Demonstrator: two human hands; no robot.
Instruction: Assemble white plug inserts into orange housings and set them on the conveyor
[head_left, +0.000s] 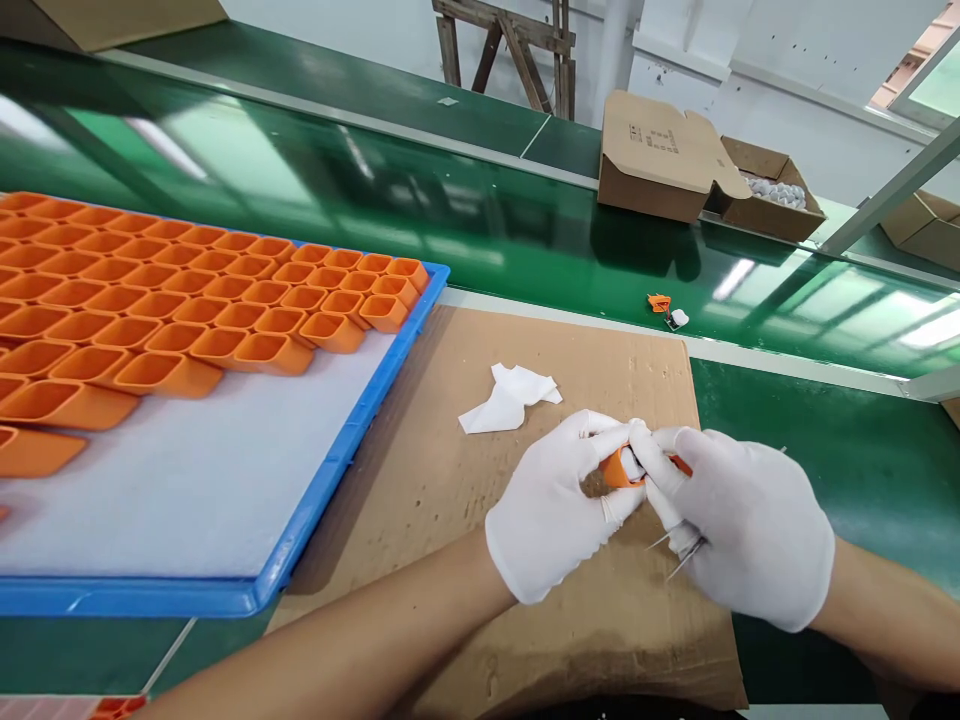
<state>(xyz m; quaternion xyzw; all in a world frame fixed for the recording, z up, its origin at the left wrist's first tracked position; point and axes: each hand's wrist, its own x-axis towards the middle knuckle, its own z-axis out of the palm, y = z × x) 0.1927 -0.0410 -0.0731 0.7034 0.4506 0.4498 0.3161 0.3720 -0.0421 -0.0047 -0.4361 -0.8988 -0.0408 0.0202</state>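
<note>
My left hand (562, 495), in a white glove, is closed around a small orange housing (616, 470) with something white and dark in its opening. My right hand (739, 515), gloved too, presses its fingertips against that housing from the right. Thin metal tweezers (686, 557) are tucked in the right hand, their tips pointing down and left. A bit of orange (681, 464) shows between the right fingers; what it belongs to is hidden. Both hands are over a cardboard sheet (480, 560), and a torn piece of white paper (514, 397) lies beyond the left hand.
At left, a blue tray (349, 455) holds rows of open orange housings (172, 290). On the shiny green belt (480, 240) behind lies a small orange and white part (667, 308). Cardboard boxes (652, 165) stand farther back, one (776, 185) with white pieces inside.
</note>
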